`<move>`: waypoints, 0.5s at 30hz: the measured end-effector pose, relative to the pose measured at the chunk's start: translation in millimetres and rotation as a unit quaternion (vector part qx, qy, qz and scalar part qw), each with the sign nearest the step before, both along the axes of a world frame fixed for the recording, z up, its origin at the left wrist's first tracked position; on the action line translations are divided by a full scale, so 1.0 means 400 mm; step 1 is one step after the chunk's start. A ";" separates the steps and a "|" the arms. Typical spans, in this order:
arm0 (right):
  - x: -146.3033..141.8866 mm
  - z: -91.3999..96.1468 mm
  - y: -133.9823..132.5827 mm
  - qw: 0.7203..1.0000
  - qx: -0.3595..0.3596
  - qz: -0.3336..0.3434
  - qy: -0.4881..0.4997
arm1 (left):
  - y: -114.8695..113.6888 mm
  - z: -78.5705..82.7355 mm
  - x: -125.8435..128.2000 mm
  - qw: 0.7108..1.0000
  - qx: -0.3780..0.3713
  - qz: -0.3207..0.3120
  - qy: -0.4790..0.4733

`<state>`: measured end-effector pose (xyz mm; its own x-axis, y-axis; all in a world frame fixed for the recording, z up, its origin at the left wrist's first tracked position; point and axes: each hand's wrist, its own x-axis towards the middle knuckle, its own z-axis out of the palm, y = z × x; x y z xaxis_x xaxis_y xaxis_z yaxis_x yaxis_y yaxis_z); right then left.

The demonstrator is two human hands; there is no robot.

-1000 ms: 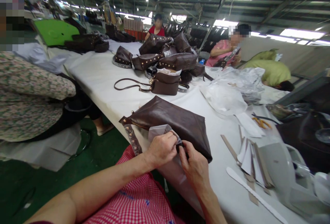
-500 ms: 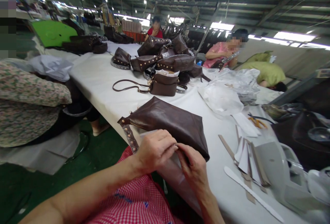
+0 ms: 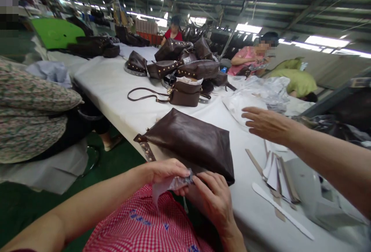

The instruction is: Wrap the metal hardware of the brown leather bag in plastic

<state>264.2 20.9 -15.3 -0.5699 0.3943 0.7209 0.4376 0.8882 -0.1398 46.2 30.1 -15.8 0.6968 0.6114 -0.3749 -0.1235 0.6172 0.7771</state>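
A dark brown leather bag [image 3: 191,138] lies on the white-covered table in front of me, its studded strap [image 3: 147,151] hanging over the near edge at the left. Just below the bag, my left hand [image 3: 169,172] pinches a crumpled piece of clear plastic film [image 3: 178,183], with a loose end dangling toward my lap. My right hand [image 3: 214,194] is closed, with its fingertips at the right end of the same film, close to the bag's lower edge. What lies inside the film between the hands is hard to make out.
Another person's open hand [image 3: 269,124] reaches in from the right. Beyond my bag stand a small brown bag [image 3: 185,93] and a pile of studded bags [image 3: 197,69]. Card strips [image 3: 275,178], a white serrated strip [image 3: 281,210] and a grey-white tape dispenser [image 3: 315,190] are at right.
My hands have drawn slightly apart and the left has turned, showing the plastic film. Another person's arm has come in from the right. The bag has barely moved.
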 end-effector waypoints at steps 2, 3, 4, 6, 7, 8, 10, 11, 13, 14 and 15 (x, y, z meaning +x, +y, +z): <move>-0.003 -0.009 -0.014 1.000 -0.010 -0.015 -0.004 | -0.001 -0.029 0.007 0.999 -0.031 -0.010 -0.034; -0.006 -0.011 -0.020 1.000 -0.017 -0.022 -0.007 | -0.001 -0.039 0.007 0.998 -0.038 -0.018 -0.045; -0.010 -0.013 -0.027 0.999 -0.024 -0.028 -0.011 | 0.001 -0.047 0.006 0.998 -0.041 -0.025 -0.052; -0.020 -0.015 -0.037 0.998 -0.038 -0.042 -0.014 | 0.003 -0.059 0.001 0.997 -0.039 -0.034 -0.051; -0.025 -0.018 -0.042 0.998 -0.044 -0.049 -0.016 | 0.003 -0.065 0.000 0.998 -0.037 -0.033 -0.045; -0.029 -0.022 -0.046 0.997 -0.050 -0.056 -0.021 | 0.003 -0.072 0.000 0.998 -0.036 -0.030 -0.039; -0.032 -0.034 -0.053 0.995 -0.059 -0.067 -0.043 | 0.002 -0.090 0.004 0.999 -0.038 -0.022 -0.023; -0.031 -0.040 -0.055 0.994 -0.059 -0.071 -0.057 | 0.001 -0.101 0.008 0.999 -0.044 -0.018 -0.014; -0.025 -0.050 -0.057 0.993 -0.047 -0.069 -0.089 | -0.002 -0.122 0.018 0.998 -0.062 -0.014 0.005; -0.022 -0.053 -0.058 0.992 -0.040 -0.063 -0.104 | -0.004 -0.131 0.022 0.997 -0.069 -0.011 0.014; -0.019 -0.053 -0.058 0.990 -0.036 -0.058 -0.120 | -0.007 -0.139 0.026 0.997 -0.069 -0.001 0.023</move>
